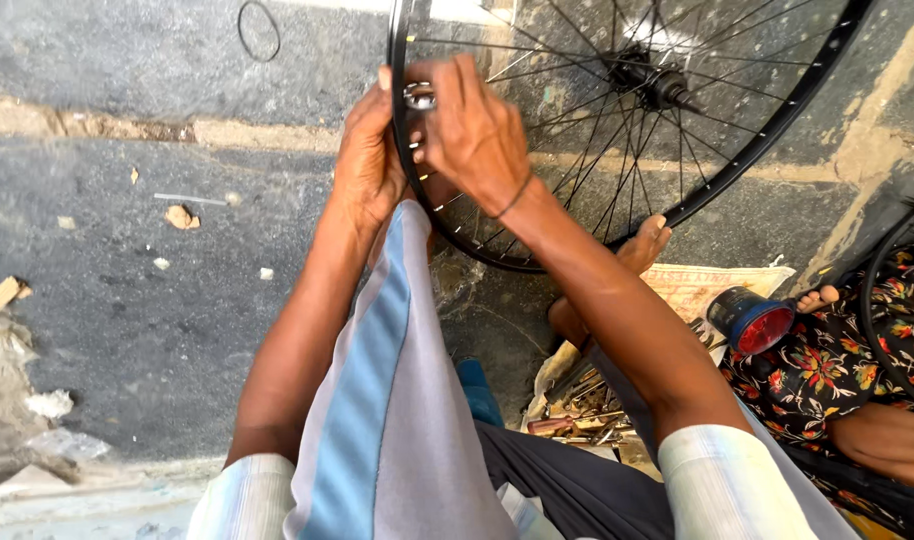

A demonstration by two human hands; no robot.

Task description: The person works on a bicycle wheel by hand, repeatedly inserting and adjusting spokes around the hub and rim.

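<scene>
A black bicycle wheel rim (777,125) with thin spokes and a dark hub (649,80) stands upright in front of me on the ground. My left hand (365,160) grips the rim's left side from outside. Just right of it, my right hand (472,130) reaches through the spokes and holds a small round metal tool (419,97) against the rim. My knee in grey and blue cloth (397,400) rises between my forearms. My bare foot (645,245) rests under the wheel.
A pile of metal tools (577,410) lies on the ground by my right leg. A dark tin with a red lid (752,320) lies on a printed sack. A person in flowered cloth (837,370) sits at right. A rubber ring (259,30) lies at top left.
</scene>
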